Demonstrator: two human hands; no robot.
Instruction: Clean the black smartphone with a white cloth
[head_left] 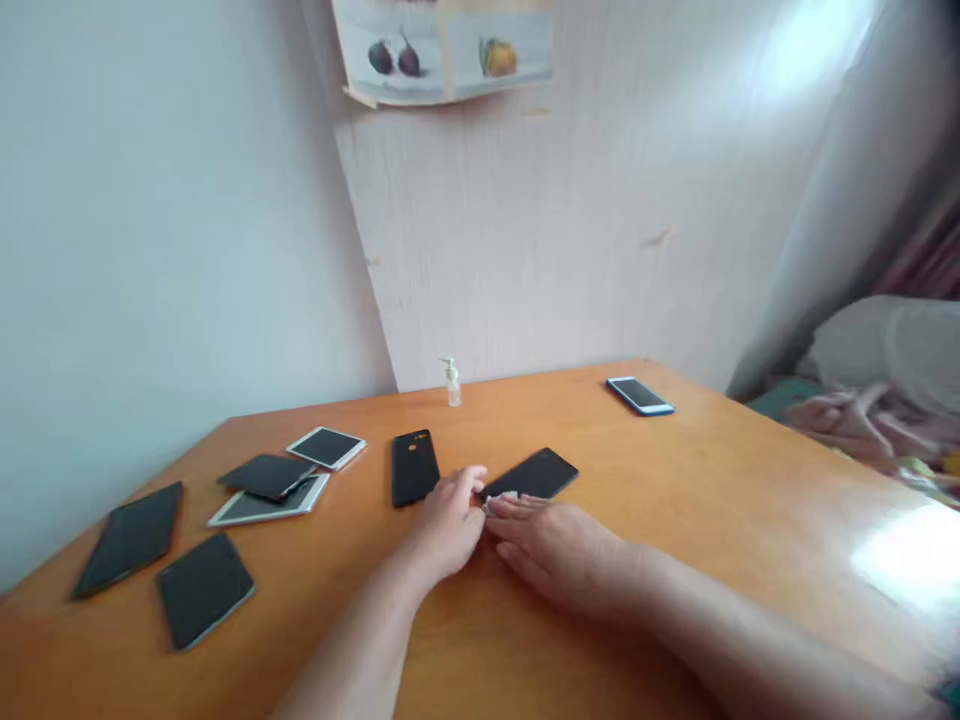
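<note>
A black smartphone lies slanted on the table, dark side up. At its near left end my left hand is closed, with thumb and index finger at the phone's corner. My right hand lies low over the near edge, its fingers together on a small crumpled white wipe. Most of the wipe is hidden under those fingers. Just left of my left hand lies a black phone case with a camera cutout and a round hole.
A clear pump bottle stands near the wall. A blue-edged white phone is at the back right. On the left lie a white-framed tablet, another white-framed device under a dark panel, and two dark devices.
</note>
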